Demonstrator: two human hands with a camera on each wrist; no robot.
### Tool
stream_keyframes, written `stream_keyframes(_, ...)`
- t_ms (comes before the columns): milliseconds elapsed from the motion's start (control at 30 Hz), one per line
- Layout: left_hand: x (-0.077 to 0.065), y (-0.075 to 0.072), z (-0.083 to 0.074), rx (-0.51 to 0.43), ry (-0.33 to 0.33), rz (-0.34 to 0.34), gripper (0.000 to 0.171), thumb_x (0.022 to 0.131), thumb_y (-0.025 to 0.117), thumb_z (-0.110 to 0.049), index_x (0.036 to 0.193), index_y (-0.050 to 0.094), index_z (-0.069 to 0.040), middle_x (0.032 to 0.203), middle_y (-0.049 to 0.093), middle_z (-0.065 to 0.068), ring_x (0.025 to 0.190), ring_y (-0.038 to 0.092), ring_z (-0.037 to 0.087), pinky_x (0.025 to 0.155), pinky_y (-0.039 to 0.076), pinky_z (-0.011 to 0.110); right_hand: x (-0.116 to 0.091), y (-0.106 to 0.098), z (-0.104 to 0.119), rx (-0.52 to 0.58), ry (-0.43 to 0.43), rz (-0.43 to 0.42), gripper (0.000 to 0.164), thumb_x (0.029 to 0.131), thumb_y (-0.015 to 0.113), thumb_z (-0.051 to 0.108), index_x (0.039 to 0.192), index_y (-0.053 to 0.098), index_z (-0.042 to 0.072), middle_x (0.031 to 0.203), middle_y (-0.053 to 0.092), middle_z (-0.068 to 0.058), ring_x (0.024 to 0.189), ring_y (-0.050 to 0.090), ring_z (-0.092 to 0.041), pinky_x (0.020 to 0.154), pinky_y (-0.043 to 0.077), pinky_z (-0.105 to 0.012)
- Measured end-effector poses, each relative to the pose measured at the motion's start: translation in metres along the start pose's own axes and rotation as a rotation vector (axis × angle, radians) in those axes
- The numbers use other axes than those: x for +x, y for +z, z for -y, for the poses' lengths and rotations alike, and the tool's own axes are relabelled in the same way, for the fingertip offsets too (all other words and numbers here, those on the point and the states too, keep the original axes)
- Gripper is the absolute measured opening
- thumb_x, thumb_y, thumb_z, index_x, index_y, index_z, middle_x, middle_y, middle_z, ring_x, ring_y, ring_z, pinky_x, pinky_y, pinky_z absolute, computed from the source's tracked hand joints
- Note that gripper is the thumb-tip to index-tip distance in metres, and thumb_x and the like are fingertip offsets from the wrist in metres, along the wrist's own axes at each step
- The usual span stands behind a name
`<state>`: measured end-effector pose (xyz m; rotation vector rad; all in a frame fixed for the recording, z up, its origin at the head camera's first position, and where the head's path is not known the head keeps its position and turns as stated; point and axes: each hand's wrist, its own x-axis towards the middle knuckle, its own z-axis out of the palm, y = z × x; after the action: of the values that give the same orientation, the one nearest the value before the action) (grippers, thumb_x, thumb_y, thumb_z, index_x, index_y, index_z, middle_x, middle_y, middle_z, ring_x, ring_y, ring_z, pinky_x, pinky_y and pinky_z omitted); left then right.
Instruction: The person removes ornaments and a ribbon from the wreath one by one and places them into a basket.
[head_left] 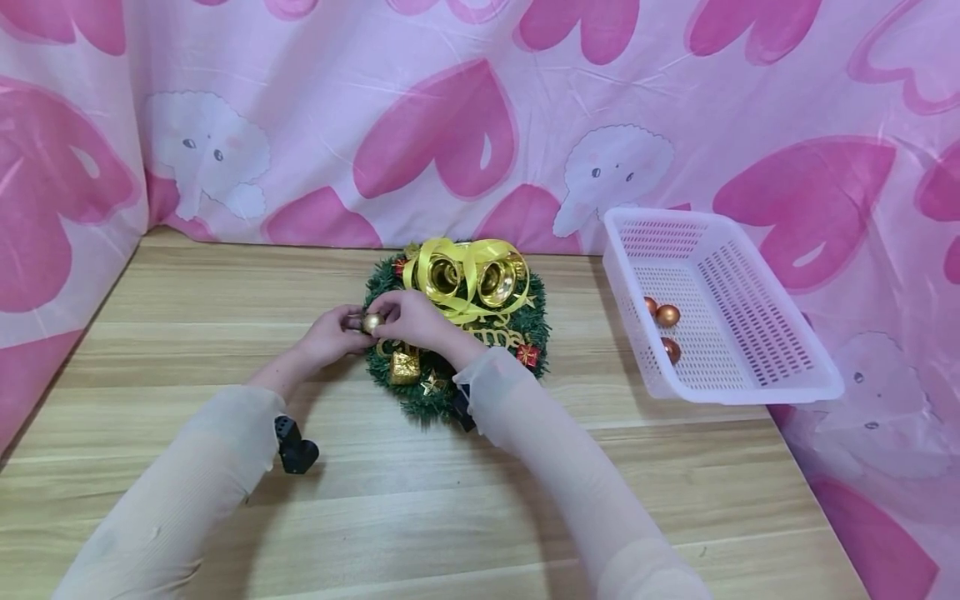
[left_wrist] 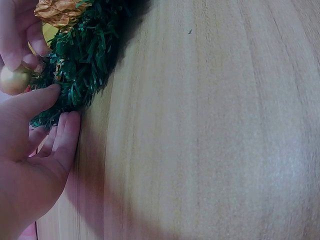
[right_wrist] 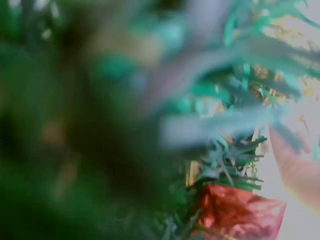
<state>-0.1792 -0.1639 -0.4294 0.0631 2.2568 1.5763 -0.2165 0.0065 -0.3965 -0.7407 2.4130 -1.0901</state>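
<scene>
Head view: the right hand [head_left: 420, 321] pinches a gold ball [head_left: 372, 323] at the left edge of the wreath [head_left: 538, 321]; the left hand [head_left: 330, 337] grips that edge. A loose pinch could drop the ball. Movement room: table [head_left: 390, 517] before the wreath; limits: curtain [head_left: 300, 158] behind, basket [head_left: 723, 393] right.
</scene>
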Motion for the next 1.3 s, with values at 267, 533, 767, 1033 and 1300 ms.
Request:
stream_keyframes(267, 0.000, 0.000, 0.000, 0.016, 0.002, -0.013, 0.071, 0.087, 0.061, -0.007, 0.142, 0.021, 0.010, 0.135, 0.041, 0.032, 0.113, 0.052, 0.036, 0.090, 0.054, 0.027, -0.008, -0.014, -0.002, 0.044, 0.041, -0.043, 0.030, 0.082, 0.071, 0.015, 0.111, 0.067, 0.009, 0.098, 0.067, -0.006, 0.084, 0.060, -0.013, 0.069, 0.052, -0.015)
stream_keyframes(533, 0.001, 0.000, 0.001, 0.024, -0.005, -0.018, 0.072, 0.087, 0.062, -0.008, 0.142, 0.020, 0.011, 0.134, 0.040, 0.032, 0.113, 0.051, 0.036, 0.090, 0.054, 0.027, -0.018, -0.028, -0.001, 0.107, 0.087, -0.073, 0.030, 0.082, 0.071, 0.016, 0.111, 0.066, 0.010, 0.103, 0.066, -0.006, 0.087, 0.060, -0.014, 0.070, 0.053, -0.018)
stream_keyframes(767, 0.002, 0.000, 0.002, 0.021, 0.001, -0.015, 0.071, 0.087, 0.061, -0.007, 0.142, 0.020, 0.011, 0.134, 0.040, 0.033, 0.113, 0.051, 0.037, 0.088, 0.055, 0.025, -0.025, -0.035, -0.005, 0.142, 0.054, -0.088, 0.025, 0.084, 0.070, 0.018, 0.107, 0.068, 0.010, 0.100, 0.067, -0.006, 0.085, 0.060, -0.014, 0.072, 0.053, -0.020)
stream_keyframes(1033, 0.001, 0.002, 0.001, 0.022, 0.011, -0.018, 0.072, 0.086, 0.062, -0.006, 0.142, 0.020, 0.013, 0.134, 0.039, 0.035, 0.113, 0.051, 0.037, 0.086, 0.056, 0.024, -0.034, -0.047, -0.007, 0.150, 0.052, -0.112, 0.026, 0.085, 0.068, 0.019, 0.108, 0.067, 0.010, 0.098, 0.066, -0.005, 0.084, 0.059, -0.014, 0.071, 0.053, -0.021)
stream_keyframes(1300, 0.002, 0.002, 0.001, 0.015, 0.016, -0.016, 0.071, 0.087, 0.061, -0.005, 0.142, 0.019, 0.013, 0.134, 0.039, 0.035, 0.112, 0.051, 0.037, 0.083, 0.055, 0.019, -0.046, -0.062, -0.005, 0.145, 0.042, -0.140, 0.026, 0.084, 0.069, 0.017, 0.108, 0.067, 0.008, 0.098, 0.066, -0.007, 0.086, 0.059, -0.015, 0.073, 0.054, -0.023)
